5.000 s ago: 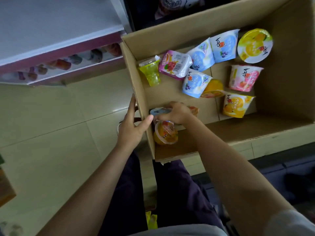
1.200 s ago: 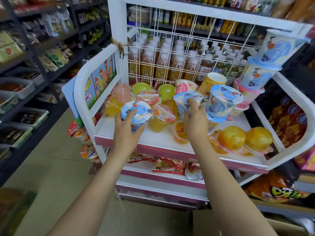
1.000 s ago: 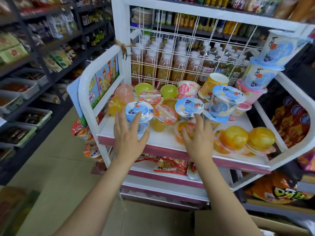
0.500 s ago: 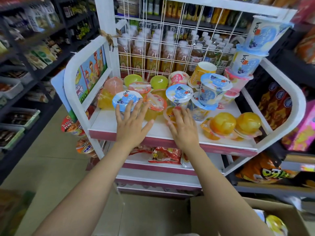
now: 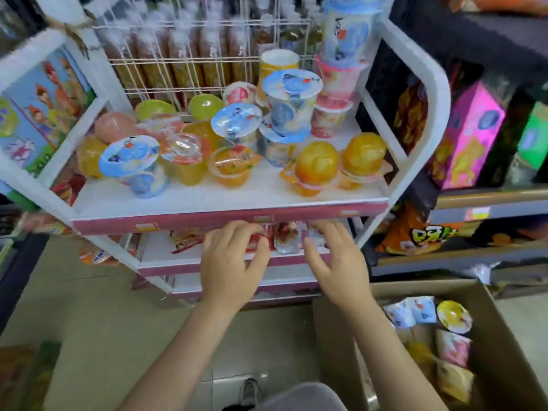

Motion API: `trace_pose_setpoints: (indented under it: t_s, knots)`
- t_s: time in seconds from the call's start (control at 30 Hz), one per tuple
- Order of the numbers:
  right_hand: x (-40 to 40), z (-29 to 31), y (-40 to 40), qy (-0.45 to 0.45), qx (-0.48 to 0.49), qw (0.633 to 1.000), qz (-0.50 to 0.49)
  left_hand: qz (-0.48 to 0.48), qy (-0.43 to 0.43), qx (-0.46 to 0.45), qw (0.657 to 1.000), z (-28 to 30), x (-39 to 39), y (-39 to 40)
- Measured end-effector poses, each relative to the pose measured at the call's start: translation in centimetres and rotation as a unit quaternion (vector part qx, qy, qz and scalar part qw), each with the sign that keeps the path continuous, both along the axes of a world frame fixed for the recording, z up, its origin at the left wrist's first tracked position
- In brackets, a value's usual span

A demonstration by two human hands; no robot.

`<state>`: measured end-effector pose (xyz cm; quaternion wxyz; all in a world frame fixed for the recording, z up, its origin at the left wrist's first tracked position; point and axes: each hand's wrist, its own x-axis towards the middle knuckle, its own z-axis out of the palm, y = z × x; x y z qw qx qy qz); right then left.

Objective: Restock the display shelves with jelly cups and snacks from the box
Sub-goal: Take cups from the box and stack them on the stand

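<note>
**Stock entry: hands free, between top shelf and box**

1. Brown corrugated cardboard box (image 5: 504,336), on the floor at lower right, open at the top. Contents: sealed jelly cups with blue, yellow and pink foil lids (image 5: 453,317), lying loose. Lid print too blurred to read.

2. Left hand (image 5: 229,271) and right hand (image 5: 338,262), side by side but apart, in front of the second shelf. Fingers loosely curled, nothing held in either (the red-and-clear snack packets (image 5: 281,237) behind the fingertips lie on that shelf; contact with them cannot be confirmed).

3. Step in hand, as judged: going back to the box for the next cups. Recommended handling: take one cup per hand by the body rather than the thin foil lid, and lift straight up so the loose neighbours are not dragged.

4. White top shelf with a pink front edge (image 5: 225,221), crowded. Blue-lidded cups (image 5: 129,158), clear orange jelly cups (image 5: 232,170) and dome-shaped orange jellies (image 5: 317,167); several stand stacked and tilted. New stock is best set on the bare front strip and not piled higher, since the leaning stack at the rear looks ready to topple.

5. Orange snack bag (image 5: 421,232), neighbouring shelf at right: bold yellow lettering, not legible. Price tags on the shelf edge: unreadable.
</note>
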<state>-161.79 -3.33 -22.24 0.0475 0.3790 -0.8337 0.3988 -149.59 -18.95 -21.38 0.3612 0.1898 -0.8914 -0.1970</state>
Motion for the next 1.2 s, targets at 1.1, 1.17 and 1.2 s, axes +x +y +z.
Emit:
trace_pose_setpoints:
  t_s: [1.1, 1.17, 1.2]
  knots:
    - [-13.7, -49.2, 25.6, -0.400, 0.261, 0.845, -0.240, 0.004, -0.286, 0.149, 0.946, -41.0, -11.0, 30.0]
    - [-13.5, -49.5, 26.4, -0.417, 0.311, 0.826, -0.217, 0.007, -0.292, 0.150, 0.945, -40.9, -11.0, 30.0]
    - [-13.2, -49.5, 26.7, -0.429, 0.329, 0.817, -0.201, 0.009, -0.293, 0.150, 0.944, -40.8, -11.1, 30.0]
